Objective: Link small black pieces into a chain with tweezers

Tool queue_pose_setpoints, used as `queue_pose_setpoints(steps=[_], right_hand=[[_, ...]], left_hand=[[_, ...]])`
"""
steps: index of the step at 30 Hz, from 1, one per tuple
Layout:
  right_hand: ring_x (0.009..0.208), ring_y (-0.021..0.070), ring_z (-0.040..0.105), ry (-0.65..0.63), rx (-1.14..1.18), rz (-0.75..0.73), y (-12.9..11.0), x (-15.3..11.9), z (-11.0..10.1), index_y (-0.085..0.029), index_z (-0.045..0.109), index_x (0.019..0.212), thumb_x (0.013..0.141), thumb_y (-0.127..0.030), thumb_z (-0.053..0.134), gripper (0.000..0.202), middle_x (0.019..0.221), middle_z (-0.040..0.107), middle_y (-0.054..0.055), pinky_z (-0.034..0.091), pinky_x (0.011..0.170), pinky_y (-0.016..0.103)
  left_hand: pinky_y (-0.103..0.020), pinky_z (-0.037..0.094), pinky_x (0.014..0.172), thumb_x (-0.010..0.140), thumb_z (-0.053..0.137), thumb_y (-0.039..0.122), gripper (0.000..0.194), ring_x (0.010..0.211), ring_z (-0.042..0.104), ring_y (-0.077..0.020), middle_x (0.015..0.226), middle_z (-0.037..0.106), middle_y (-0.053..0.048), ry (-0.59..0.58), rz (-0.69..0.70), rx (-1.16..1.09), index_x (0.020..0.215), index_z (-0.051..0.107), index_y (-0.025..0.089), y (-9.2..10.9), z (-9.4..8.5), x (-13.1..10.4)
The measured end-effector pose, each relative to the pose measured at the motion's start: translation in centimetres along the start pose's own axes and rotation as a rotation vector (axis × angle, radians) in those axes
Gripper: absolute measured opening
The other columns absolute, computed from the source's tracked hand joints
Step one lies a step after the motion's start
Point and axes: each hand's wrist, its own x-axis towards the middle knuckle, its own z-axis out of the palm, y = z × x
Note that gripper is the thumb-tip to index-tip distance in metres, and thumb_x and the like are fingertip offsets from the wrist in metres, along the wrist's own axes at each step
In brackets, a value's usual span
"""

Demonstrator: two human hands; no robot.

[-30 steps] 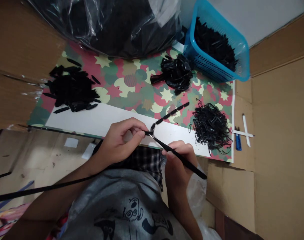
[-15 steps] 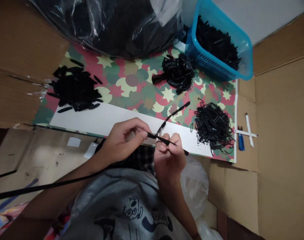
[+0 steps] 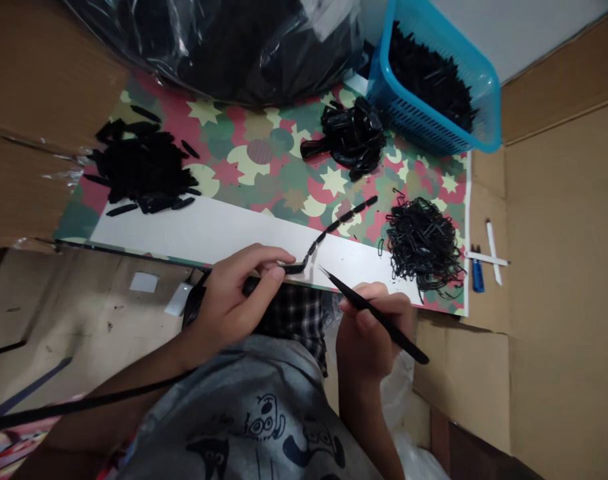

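Observation:
My left hand [image 3: 247, 287] pinches one end of a chain of black segments [image 3: 334, 227], which stretches up and right across the white strip onto the patterned sheet. In my right hand [image 3: 371, 327] is a pair of black tweezers [image 3: 364, 303], its fine tips pointing up-left toward the chain and apart from it. To the right lies a tangled pile of thin black wire clips [image 3: 424, 243]. A heap of flat, pointed black pieces [image 3: 141, 167] is at the left. Glossy black pieces [image 3: 354, 137] lie bunched farther back.
A blue basket [image 3: 424, 127] of black pieces stands at the back right. Behind the sheet sits a large plastic bag [image 3: 224, 53] with dark contents. Blue-handled pliers [image 3: 477, 275] and white sticks [image 3: 494, 250] rest on cardboard [image 3: 559, 300] at the right.
My right hand has moved right and down, away from my left hand, and the tweezers' tips now point clear of the chain. My left hand still pinches the chain's end.

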Motion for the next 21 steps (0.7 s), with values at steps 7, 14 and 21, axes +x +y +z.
queue_pose_setpoints(steps=[7, 14, 21], right_hand=[[0.067, 0.0137, 0.055, -0.061, -0.015, -0.067, 0.5, -0.9, -0.4, -0.021, 0.052, 0.077, 0.078, -0.025, 0.058, 0.007, 0.071, 0.059, -0.002, 0.042, 0.064, 0.032], [0.061, 0.0111, 0.054, -0.201, -0.100, -0.101, 1.4, -2.3, -1.3, -0.021, 0.050, 0.075, 0.079, -0.025, 0.059, 0.010, 0.073, 0.059, -0.002, 0.041, 0.056, 0.029], [0.061, 0.0102, 0.053, -0.194, -0.178, -0.121, 0.6, -3.8, -2.0, -0.019, 0.050, 0.073, 0.077, -0.016, 0.059, 0.011, 0.073, 0.060, -0.003, 0.040, 0.055, 0.027]], left_hand=[[-0.026, 0.049, 0.075, 0.089, 0.054, 0.024, 0.017, 0.083, 0.061, -0.0149, 0.095, 0.065, -0.002, 0.057, -0.125, 0.001, 0.102, 0.064, 0.022, -1.5, 0.3, -4.3], [-0.023, 0.049, 0.071, 0.085, 0.059, 0.027, 0.016, 0.077, 0.063, -0.0139, 0.086, 0.068, -0.001, 0.030, -0.361, -0.164, 0.097, 0.067, 0.020, -3.1, 1.2, -5.0], [-0.021, 0.044, 0.064, 0.083, 0.058, 0.024, 0.009, 0.070, 0.058, -0.0114, 0.073, 0.064, 0.002, -0.027, -0.297, -0.195, 0.083, 0.065, 0.018, -3.4, 1.4, -5.2]])
